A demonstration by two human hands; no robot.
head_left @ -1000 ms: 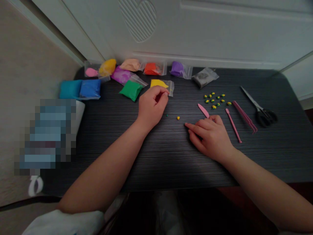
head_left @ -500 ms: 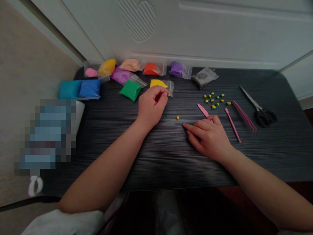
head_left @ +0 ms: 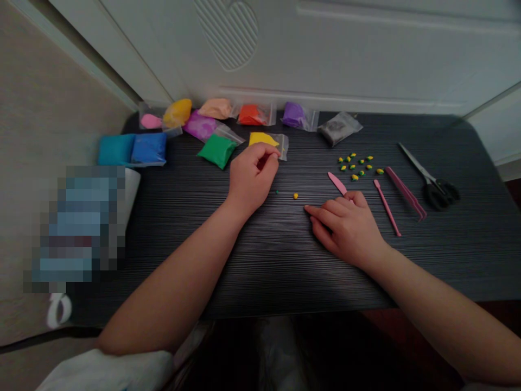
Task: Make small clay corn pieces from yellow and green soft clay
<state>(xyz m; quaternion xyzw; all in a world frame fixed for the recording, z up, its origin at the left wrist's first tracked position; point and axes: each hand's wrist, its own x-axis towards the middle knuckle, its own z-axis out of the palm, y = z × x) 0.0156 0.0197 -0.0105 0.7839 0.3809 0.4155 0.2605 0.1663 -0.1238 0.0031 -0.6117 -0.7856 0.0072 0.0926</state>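
Nothing shifts | left hand [head_left: 252, 176] pinched, right hand [head_left: 345, 228] half-curled, contents unclear | shaping, seemingly; yellow ball [head_left: 295, 196] needs light touch

The black, finely lined counter [head_left: 252, 271] carries coloured bags [head_left: 250, 114] along its far left and far middle. Mid-counter lie a yellow ball [head_left: 296, 196] and a green speck [head_left: 277, 191]. Farther right are small yellow-and-green pieces [head_left: 355, 177], a pink knife [head_left: 337, 183], a pink stick [head_left: 387, 208], pink tweezers [head_left: 401, 187] and scissors [head_left: 432, 181].
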